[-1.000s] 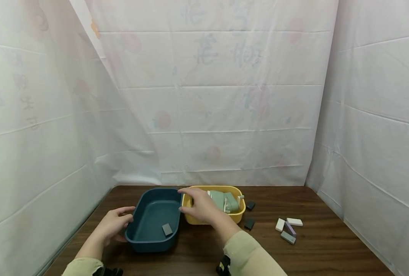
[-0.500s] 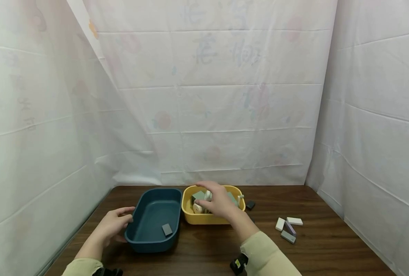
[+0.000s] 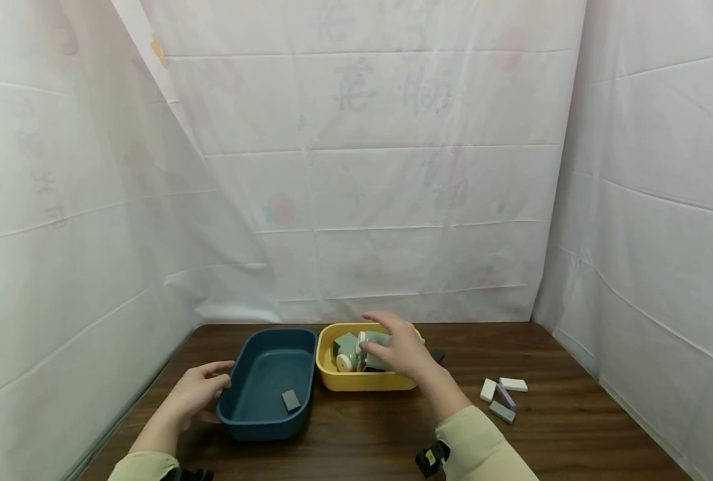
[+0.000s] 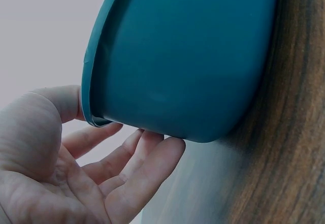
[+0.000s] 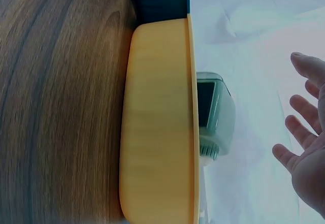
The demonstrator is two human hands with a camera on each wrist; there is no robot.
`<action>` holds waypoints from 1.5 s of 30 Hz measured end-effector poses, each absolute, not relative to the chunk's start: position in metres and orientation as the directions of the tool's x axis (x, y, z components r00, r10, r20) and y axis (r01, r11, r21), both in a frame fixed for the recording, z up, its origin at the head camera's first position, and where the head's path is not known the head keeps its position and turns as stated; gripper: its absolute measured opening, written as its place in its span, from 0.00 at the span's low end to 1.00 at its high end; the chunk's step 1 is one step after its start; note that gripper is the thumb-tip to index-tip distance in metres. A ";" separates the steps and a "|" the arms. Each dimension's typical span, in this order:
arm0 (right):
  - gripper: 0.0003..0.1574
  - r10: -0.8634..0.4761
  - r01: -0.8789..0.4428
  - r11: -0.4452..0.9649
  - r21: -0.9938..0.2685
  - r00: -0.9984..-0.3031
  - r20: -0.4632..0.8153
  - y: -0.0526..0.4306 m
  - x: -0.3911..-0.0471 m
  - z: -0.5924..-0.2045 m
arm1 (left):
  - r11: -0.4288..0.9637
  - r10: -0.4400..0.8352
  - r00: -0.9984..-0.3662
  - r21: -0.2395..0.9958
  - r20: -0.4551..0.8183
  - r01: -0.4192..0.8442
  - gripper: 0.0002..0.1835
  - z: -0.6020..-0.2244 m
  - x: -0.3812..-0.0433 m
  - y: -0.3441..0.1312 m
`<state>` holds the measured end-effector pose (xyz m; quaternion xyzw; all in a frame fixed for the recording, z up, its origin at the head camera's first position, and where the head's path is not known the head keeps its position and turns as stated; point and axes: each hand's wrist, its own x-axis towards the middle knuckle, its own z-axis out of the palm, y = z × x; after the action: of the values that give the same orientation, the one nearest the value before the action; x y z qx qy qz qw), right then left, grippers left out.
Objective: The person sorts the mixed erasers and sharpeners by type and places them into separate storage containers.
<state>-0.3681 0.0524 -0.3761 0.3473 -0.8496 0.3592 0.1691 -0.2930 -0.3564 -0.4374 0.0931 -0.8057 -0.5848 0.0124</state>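
My left hand (image 3: 194, 395) is at the left side of a deep blue plastic bin (image 3: 266, 432); in the left wrist view its thumb (image 4: 65, 102) lies over the rim and the fingers touch the outer wall. A small grey block (image 3: 291, 400) lies inside that bin. My right hand (image 3: 401, 349) hovers over a yellow bin (image 3: 365, 382), fingers spread and nothing held. Several pale green things with white round parts (image 3: 346, 361) lie in the yellow bin, partly hidden by the hand. One pale green casing (image 5: 222, 113) with a dark panel rises above its rim.
To the right on the dark wood table (image 3: 573, 434) lie a few small blocks: white (image 3: 513, 385), another white, purple (image 3: 505, 397) and grey (image 3: 502, 412). A dark block (image 3: 437, 355) sits beside the yellow bin. White sheeting (image 3: 356, 200) encloses the table at the back and sides.
My right hand has moved right, from the edge where the two bins meet to above the yellow bin's right half, uncovering things at its left. The left hand and blue bin stay in place.
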 end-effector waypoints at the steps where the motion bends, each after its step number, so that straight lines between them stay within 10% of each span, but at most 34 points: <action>1: 0.34 -0.464 -0.711 0.501 -0.493 -0.702 0.541 0.054 -0.368 -0.376 | 0.300 -0.166 -0.982 0.944 -0.089 -0.136 0.32 -0.437 -0.293 -0.356; 45: 0.47 -0.301 -0.604 0.523 -0.601 -0.791 0.532 0.143 -0.382 -0.392 | 0.311 -0.167 -0.982 0.941 -0.086 -0.136 0.32 -0.437 -0.293 -0.359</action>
<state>-0.3818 0.1434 -0.3921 0.2654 -0.8530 0.4098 0.1846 -0.2932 -0.3587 -0.4368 0.0936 -0.8095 -0.5794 0.0137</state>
